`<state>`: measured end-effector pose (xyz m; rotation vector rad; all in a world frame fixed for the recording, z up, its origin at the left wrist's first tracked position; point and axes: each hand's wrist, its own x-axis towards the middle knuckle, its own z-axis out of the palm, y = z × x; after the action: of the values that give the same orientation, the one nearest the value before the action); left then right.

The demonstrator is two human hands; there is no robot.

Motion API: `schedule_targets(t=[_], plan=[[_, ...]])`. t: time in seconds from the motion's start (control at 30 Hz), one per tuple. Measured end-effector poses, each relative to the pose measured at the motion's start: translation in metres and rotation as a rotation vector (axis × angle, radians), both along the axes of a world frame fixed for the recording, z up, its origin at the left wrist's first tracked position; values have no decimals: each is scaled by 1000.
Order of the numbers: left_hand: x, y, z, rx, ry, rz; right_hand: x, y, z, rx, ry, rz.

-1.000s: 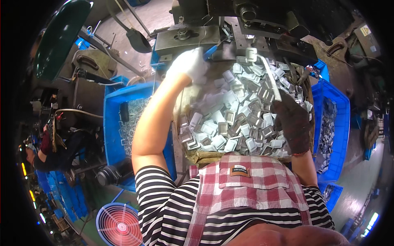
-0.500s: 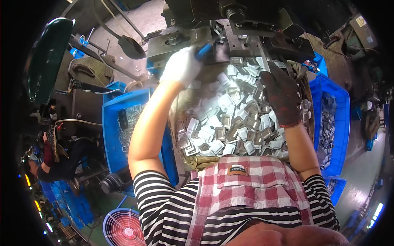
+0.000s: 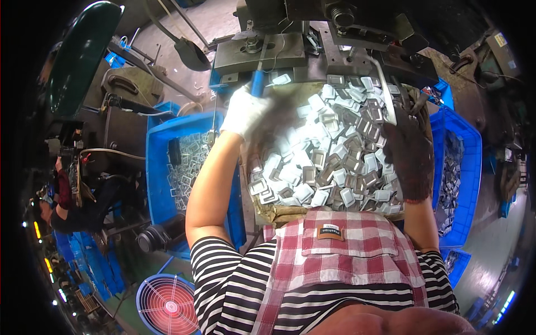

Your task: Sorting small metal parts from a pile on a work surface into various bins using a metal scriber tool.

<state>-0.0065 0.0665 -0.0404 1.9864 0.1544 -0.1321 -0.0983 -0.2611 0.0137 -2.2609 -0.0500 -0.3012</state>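
Since the frame half a second ago, both hands have drawn back toward the body, and the blue-handled tool [image 3: 257,84] has swung from slanting rightward to pointing almost straight ahead. The left hand [image 3: 243,114], in a white glove, is closed around that blue handle, whose thin metal shaft runs forward from the fist over a metal block [image 3: 231,58]. Just ahead and to the right of this hand lies a single pale tray-shaped piece [image 3: 281,80]. The right hand [image 3: 412,164], in a dark glove, grips the near end of a pale rod [image 3: 385,86] that reaches forward from it; its fingers are too dark and blurred to make out singly. The heap of small tray-shaped pieces [image 3: 319,158] spreads between the hands and nearer the body than the left one. A blue bin [image 3: 159,178] stands left of the left hand, and another blue crate [image 3: 472,167] right of the right hand.
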Motion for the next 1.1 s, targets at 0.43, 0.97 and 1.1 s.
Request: schedule_targets(t=[0.43, 0.97, 1.1], plan=[[-20, -43, 23, -287, -77, 132, -39, 42, 24, 417, 614, 179], [23, -48, 45, 557, -12, -308, -26, 19, 22, 261, 596, -39], [63, -74, 71, 836, -79, -446, -19, -8, 10, 252, 367, -176]])
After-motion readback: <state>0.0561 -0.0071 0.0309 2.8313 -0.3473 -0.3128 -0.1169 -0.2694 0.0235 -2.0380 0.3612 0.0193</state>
